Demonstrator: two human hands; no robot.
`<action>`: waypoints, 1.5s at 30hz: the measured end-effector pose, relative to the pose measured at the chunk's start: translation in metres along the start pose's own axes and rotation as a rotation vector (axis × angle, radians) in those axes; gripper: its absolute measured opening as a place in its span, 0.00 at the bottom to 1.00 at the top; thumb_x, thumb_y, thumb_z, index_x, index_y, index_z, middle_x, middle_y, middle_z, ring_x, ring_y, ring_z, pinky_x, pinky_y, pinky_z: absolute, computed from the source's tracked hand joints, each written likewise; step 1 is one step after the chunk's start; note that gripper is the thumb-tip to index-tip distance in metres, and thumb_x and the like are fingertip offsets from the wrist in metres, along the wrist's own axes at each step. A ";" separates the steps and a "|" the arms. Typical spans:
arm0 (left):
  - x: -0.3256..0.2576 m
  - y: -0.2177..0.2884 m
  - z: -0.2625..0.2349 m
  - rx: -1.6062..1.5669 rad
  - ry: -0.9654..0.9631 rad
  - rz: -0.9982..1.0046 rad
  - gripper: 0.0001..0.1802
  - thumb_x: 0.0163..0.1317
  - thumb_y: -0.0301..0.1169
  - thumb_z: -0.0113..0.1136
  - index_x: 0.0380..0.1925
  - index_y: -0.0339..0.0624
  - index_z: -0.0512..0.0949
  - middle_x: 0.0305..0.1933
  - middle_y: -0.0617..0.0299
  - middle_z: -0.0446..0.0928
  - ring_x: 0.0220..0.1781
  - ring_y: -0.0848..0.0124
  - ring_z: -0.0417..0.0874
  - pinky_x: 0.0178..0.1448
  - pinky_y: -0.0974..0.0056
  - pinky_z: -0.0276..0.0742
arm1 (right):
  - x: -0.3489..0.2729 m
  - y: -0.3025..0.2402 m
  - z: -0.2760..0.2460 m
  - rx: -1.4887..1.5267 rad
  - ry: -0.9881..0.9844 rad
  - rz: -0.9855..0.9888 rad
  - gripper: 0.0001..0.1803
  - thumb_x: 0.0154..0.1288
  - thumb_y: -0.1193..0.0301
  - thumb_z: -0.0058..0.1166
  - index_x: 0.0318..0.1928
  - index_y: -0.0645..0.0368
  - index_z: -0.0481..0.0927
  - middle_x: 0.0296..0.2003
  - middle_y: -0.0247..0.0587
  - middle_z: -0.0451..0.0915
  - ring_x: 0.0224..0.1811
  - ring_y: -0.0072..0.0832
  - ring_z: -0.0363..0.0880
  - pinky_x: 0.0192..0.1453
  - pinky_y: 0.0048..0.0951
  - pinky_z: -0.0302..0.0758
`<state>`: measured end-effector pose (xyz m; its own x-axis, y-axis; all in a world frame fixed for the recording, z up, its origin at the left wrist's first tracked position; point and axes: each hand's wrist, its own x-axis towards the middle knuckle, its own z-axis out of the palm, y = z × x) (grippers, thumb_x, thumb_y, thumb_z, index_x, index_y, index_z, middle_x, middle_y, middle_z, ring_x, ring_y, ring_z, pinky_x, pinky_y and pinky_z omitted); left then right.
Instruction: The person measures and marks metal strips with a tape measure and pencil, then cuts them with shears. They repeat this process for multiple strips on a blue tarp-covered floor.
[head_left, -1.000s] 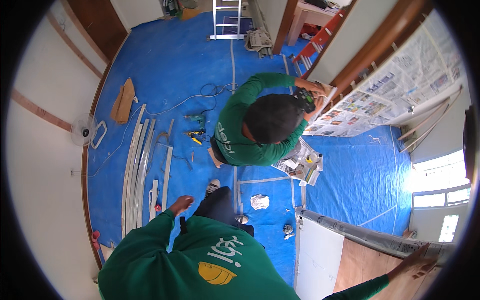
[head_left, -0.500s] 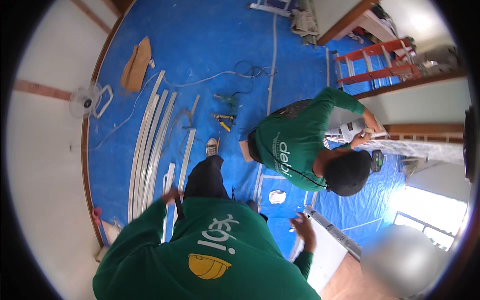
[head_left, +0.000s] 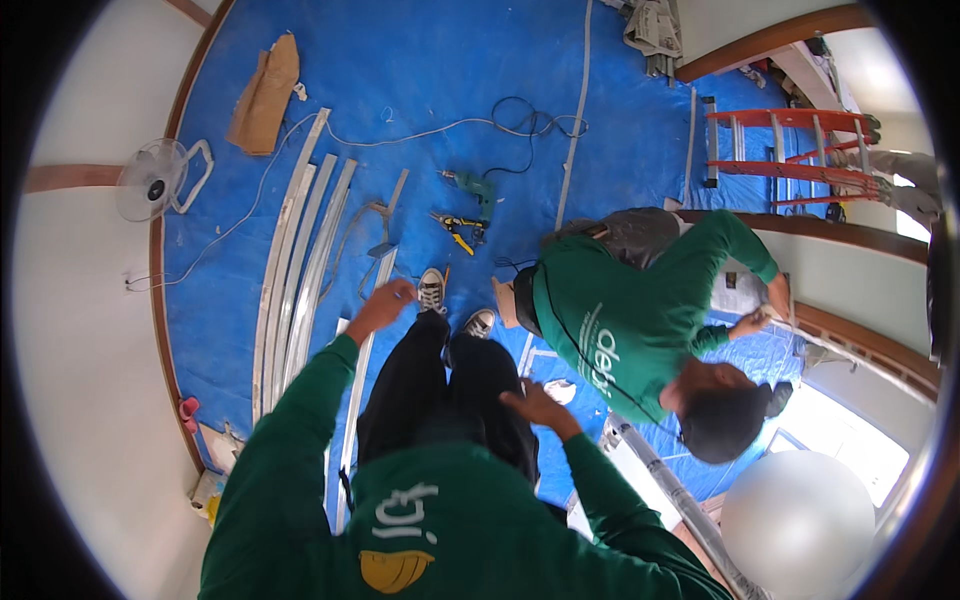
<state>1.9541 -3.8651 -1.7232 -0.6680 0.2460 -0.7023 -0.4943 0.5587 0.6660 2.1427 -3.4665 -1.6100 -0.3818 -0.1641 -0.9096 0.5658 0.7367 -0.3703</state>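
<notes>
My left hand (head_left: 388,303) reaches forward over the end of a thin metal channel (head_left: 367,385), just left of my shoe (head_left: 431,290). Its fingers are loosely bent, and I see nothing held in them. Beside my right thigh hovers or rests my right hand (head_left: 540,408), fingers apart and nothing in them; whether it touches the trousers I cannot tell. Several long metal channels (head_left: 320,265) lie side by side on the blue sheet (head_left: 400,70). Ahead of my shoes are a green corded drill (head_left: 478,192) and yellow-handled snips (head_left: 462,240).
A co-worker in a green shirt (head_left: 600,325) bends at the wall on the right, both hands on a pale strip. An orange ladder (head_left: 790,170) stands beyond. At left are a fan (head_left: 155,185) and brown cardboard (head_left: 265,95). A wrapped roll (head_left: 670,480) lies right.
My left hand has moved forward from beside my hip, over the channels. My right hand has come in from the right to my thigh. The co-worker has shifted right and nearer.
</notes>
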 end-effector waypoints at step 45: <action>0.378 -0.292 0.252 0.962 -0.129 0.457 0.13 0.71 0.29 0.56 0.45 0.32 0.85 0.49 0.41 0.82 0.54 0.46 0.86 0.58 0.44 0.86 | 0.130 0.019 0.076 0.159 0.361 0.397 0.52 0.67 0.46 0.69 0.80 0.61 0.60 0.65 0.67 0.70 0.70 0.65 0.71 0.69 0.64 0.74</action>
<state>1.9865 -3.7355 -2.2461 -0.5869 0.6404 -0.4954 0.4716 0.7677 0.4338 2.1592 -3.5238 -1.7493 -0.3271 0.3609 -0.8733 0.8098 0.5834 -0.0622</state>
